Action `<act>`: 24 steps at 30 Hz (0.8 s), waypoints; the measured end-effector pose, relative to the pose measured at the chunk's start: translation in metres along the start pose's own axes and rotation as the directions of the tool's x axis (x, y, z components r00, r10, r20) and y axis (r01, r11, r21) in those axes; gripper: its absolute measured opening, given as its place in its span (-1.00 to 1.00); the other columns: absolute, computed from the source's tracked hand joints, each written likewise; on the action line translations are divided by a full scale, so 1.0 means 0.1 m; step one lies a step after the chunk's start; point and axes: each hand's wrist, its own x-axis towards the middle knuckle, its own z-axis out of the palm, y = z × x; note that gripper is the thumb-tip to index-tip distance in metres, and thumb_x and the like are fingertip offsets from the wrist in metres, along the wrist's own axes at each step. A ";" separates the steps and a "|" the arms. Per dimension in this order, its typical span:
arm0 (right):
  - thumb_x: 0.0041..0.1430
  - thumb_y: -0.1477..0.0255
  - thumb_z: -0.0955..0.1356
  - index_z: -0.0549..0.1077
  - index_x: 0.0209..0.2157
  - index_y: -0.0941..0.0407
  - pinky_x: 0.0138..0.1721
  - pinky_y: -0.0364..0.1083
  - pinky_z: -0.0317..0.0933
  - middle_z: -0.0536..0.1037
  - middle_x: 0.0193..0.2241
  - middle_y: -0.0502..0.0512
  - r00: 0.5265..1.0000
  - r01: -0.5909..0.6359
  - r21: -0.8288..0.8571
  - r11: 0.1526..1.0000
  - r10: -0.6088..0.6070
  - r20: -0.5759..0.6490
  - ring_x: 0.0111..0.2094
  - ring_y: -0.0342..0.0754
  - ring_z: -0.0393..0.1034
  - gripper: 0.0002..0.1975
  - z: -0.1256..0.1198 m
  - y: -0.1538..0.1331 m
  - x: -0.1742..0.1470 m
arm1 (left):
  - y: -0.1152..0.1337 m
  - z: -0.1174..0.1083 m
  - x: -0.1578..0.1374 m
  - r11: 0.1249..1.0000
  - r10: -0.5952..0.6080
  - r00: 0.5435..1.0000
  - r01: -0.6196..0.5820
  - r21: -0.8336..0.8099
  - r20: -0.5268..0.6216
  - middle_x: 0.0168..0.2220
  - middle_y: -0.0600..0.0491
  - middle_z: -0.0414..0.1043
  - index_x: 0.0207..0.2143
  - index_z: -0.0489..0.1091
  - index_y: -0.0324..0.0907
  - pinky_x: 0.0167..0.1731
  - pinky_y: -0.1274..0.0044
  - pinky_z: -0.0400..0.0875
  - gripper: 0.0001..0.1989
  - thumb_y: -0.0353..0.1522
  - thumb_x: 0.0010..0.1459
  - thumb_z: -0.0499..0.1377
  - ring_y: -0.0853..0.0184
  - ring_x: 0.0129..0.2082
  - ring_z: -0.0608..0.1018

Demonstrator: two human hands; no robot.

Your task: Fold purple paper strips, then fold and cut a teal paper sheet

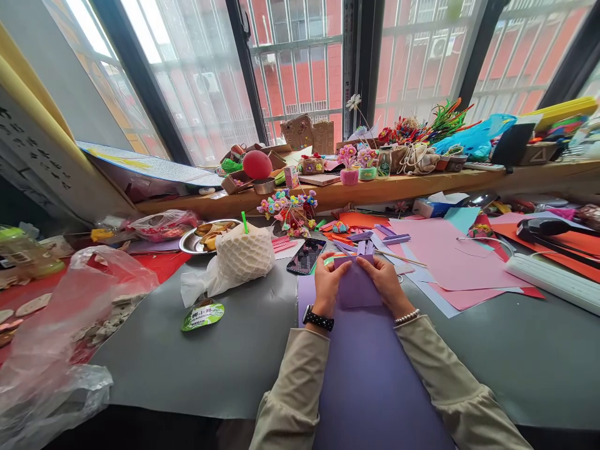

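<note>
Between my two hands is a piece of purple paper [359, 287], raised above a large purple sheet [375, 375] that runs toward me over the grey tabletop. My left hand [327, 281] pinches its upper left part, thumb on the near face. On the opposite side, my right hand [388, 281] grips the upper right part the same way. Narrow folded purple strips [396, 239] lie just beyond my fingers. A dark phone [307, 256] rests to the left of my left hand, and a thin wooden stick [398, 254] extends past my right hand.
Left of the phone stands a foam-net-wrapped item with a green straw [246, 250], beside a metal plate [190, 240]. Pink paper sheets [450, 256] and a white power strip [553, 281] lie to the right. A plastic bag [84, 312] covers the left edge. Crafts crowd the wooden sill [407, 186].
</note>
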 end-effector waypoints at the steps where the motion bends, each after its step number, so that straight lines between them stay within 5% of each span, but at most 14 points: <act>1: -0.21 0.25 0.37 0.44 -0.45 0.16 -0.63 -0.20 0.10 0.44 -0.60 -0.02 1.000 0.004 -0.005 1.000 -0.004 0.002 -0.62 -0.18 0.24 -0.72 0.00 0.00 0.00 | 0.00 0.00 0.00 1.000 -0.001 1.000 0.001 0.002 -0.001 -0.52 0.08 0.41 -0.24 0.13 -0.21 -0.57 0.61 0.28 -0.46 -0.33 -0.30 0.29 0.41 -0.58 0.44; 15: -0.26 0.31 0.41 0.46 -0.44 0.14 -0.58 -0.20 0.16 0.48 -0.62 -0.02 0.993 -0.114 0.200 0.973 0.113 0.017 -0.61 -0.17 0.29 -0.73 0.04 0.02 0.01 | -0.01 0.03 0.01 0.998 -0.046 0.995 0.042 -0.045 -0.084 -0.51 0.06 0.40 -0.36 0.09 -0.21 -0.56 0.61 0.29 -0.51 -0.37 -0.33 0.31 0.43 -0.59 0.44; 20: -0.25 0.28 0.40 0.45 -0.48 0.16 -0.60 -0.21 0.16 0.47 -0.63 -0.03 0.992 -0.123 0.159 0.980 0.123 0.008 -0.62 -0.18 0.28 -0.74 0.03 0.02 0.01 | -0.01 0.03 0.01 0.999 -0.041 0.996 0.039 -0.024 -0.083 -0.53 0.08 0.39 -0.36 0.08 -0.21 -0.58 0.62 0.28 -0.52 -0.37 -0.32 0.30 0.44 -0.60 0.44; 24: -0.22 0.25 0.38 0.44 -0.47 0.16 -0.60 -0.20 0.16 0.46 -0.60 -0.03 1.000 -0.012 0.019 1.000 0.012 -0.026 -0.61 -0.17 0.28 -0.72 0.01 0.05 0.01 | -0.02 0.01 0.01 0.998 -0.034 0.998 0.036 0.042 -0.053 -0.54 0.10 0.39 -0.34 0.09 -0.20 -0.60 0.63 0.27 -0.54 -0.37 -0.29 0.28 0.46 -0.63 0.42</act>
